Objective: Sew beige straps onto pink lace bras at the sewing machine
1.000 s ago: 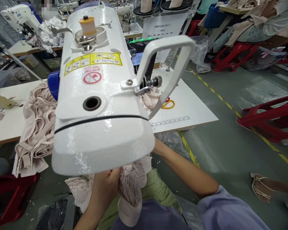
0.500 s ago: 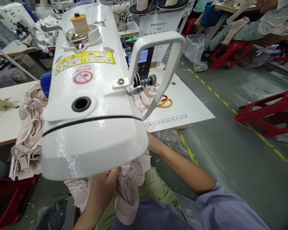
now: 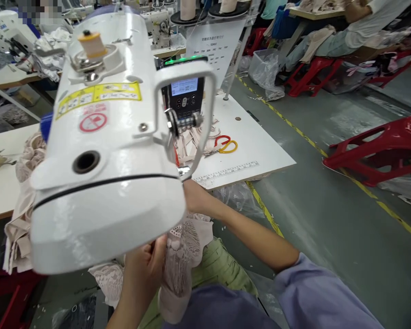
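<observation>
Where the left hand point(image 3: 145, 267) grasps the lace garment point(image 3: 178, 278) near the sewing machine point(image 3: 109, 224), its fingers are closed; the mostly hidden right hand's point(image 3: 193, 197) fingers I cannot tell.

Scissors point(image 3: 222, 147), fabric point(image 3: 191, 142) on white table point(image 3: 256, 142)

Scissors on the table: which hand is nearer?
Right: the right hand, partly behind the machine head, is lower-left of the scissors in view; the left hand is farther lower-left, at the lace garment.
</observation>
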Available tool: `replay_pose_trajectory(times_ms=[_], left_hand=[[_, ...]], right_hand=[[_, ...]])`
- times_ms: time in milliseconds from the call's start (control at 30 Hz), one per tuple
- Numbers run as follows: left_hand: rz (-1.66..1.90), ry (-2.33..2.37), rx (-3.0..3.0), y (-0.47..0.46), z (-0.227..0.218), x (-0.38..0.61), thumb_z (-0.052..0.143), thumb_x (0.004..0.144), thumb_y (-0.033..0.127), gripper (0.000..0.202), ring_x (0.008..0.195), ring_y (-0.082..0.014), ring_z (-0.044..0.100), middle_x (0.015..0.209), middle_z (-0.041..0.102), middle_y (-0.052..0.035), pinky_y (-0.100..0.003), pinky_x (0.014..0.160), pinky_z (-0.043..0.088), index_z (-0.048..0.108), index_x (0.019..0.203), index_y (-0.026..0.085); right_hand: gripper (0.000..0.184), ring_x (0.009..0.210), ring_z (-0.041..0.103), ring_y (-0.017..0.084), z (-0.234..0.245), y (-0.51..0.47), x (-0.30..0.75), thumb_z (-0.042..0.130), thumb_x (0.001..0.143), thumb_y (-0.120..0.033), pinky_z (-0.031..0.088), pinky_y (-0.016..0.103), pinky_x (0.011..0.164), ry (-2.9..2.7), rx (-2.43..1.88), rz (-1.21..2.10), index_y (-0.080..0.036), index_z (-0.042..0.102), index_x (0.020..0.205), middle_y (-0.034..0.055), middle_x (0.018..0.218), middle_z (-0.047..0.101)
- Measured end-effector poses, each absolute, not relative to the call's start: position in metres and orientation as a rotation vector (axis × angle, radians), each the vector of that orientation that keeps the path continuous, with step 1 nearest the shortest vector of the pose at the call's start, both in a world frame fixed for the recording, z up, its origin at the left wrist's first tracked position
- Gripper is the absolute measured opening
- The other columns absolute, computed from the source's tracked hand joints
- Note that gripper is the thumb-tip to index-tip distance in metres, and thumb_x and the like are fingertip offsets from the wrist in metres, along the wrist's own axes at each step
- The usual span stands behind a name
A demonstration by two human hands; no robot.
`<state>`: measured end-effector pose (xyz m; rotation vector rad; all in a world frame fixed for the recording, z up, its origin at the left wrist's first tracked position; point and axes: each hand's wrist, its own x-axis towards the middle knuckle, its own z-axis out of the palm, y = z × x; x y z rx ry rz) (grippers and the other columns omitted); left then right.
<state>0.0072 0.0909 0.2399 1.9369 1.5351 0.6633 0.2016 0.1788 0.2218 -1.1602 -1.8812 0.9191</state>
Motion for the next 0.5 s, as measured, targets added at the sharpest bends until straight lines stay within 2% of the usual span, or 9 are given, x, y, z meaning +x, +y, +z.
replay_pose_trajectory(times_ms=[133, 233, 300, 500], left_hand=[[0.713, 1.568, 2.063, 0.086, 0.235, 0.000, 0.050, 0.092, 0.041, 0.032, 0.085, -0.0226, 0.075, 0.096, 0.079, -0.0037, -0.026, 0.064, 0.058, 0.076, 0.099, 0.024], [0.634, 1.623, 2.057, 0.082, 0.230, -0.005, 0.049, 0.094, 0.043, 0.035, 0.052, -0.0155, 0.067, 0.070, 0.076, 0.0001, -0.021, 0.043, 0.046, 0.075, 0.104, 0.023], [0.603, 1.661, 2.041, 0.080, 0.229, -0.007, 0.048, 0.095, 0.044, 0.036, 0.040, -0.0127, 0.057, 0.058, 0.070, 0.0026, -0.021, 0.037, 0.039, 0.074, 0.107, 0.023], [0.696, 1.700, 2.081, 0.078, 0.227, -0.010, 0.050, 0.094, 0.042, 0.033, 0.044, -0.0119, 0.058, 0.069, 0.074, 0.0007, -0.021, 0.042, 0.041, 0.075, 0.104, 0.023]], right_hand=[[0.011, 0.079, 0.054, 0.016, 0.213, 0.182, 0.199, 0.063, 0.077, -0.021, 0.042, 0.024, 0.066, -1.877, -1.189, 0.897, -0.015, 0.064, 0.086, 0.0024, 0.089, 0.059], [0.015, 0.078, 0.053, 0.015, 0.209, 0.183, 0.196, 0.060, 0.078, -0.020, 0.039, 0.023, 0.065, -1.861, -1.204, 0.852, -0.016, 0.064, 0.091, 0.0014, 0.087, 0.056], [0.015, 0.078, 0.052, 0.015, 0.207, 0.182, 0.194, 0.059, 0.079, -0.020, 0.038, 0.023, 0.064, -1.851, -1.224, 0.822, -0.017, 0.064, 0.093, 0.0020, 0.090, 0.056], [0.011, 0.078, 0.052, 0.015, 0.203, 0.183, 0.189, 0.060, 0.081, -0.024, 0.034, 0.024, 0.058, -1.882, -1.281, 0.765, -0.018, 0.063, 0.091, 0.0038, 0.095, 0.057]])
